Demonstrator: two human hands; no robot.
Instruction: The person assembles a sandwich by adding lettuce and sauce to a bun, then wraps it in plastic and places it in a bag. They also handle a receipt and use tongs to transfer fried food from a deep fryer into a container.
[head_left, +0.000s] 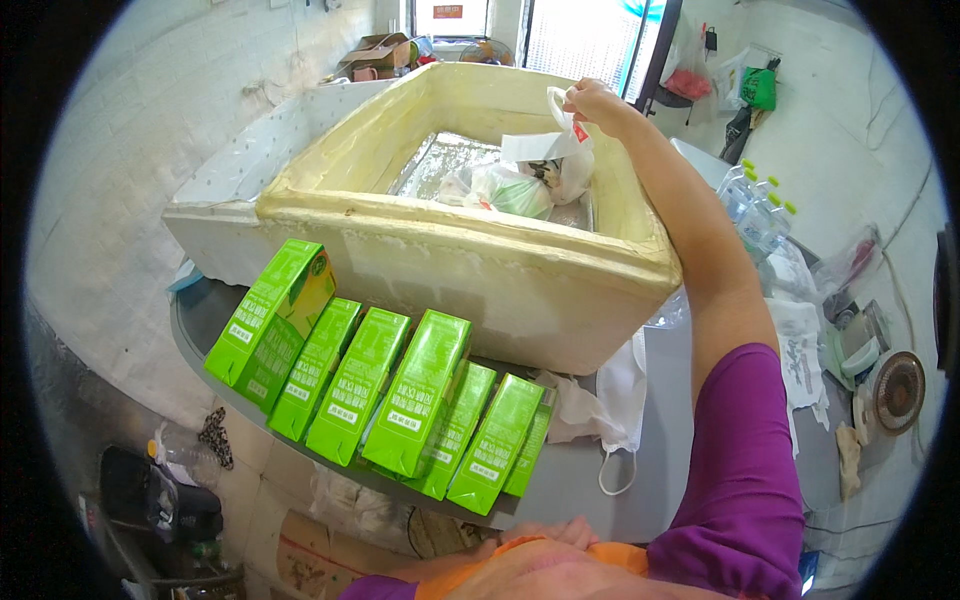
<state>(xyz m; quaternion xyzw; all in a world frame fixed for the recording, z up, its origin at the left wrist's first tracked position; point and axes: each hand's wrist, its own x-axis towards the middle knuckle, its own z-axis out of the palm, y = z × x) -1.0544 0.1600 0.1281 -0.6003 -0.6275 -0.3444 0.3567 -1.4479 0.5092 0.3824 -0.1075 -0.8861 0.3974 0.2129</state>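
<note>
At the far right end of a large foam box (465, 262), my right hand (592, 103) grips the looped handle of a white plastic bag (574, 169), which hangs inside the box with a white paper slip (529, 147) against it. Beside it another knotted plastic bag with something pale green in it (517, 193) lies over a metal tray (442, 154). My left hand (559, 529) is low in the picture, close to my body, partly hidden, and its grip cannot be made out. Several green drink cartons (416, 390) stand in a row before the box.
The box and cartons are on a grey table (585, 499). A white face mask (622, 390) and crumpled tissue (577, 409) lie right of the cartons. Bottles with yellow-green caps (757, 206) and a small fan (898, 394) are at the right, a waste bin (180, 502) at the lower left.
</note>
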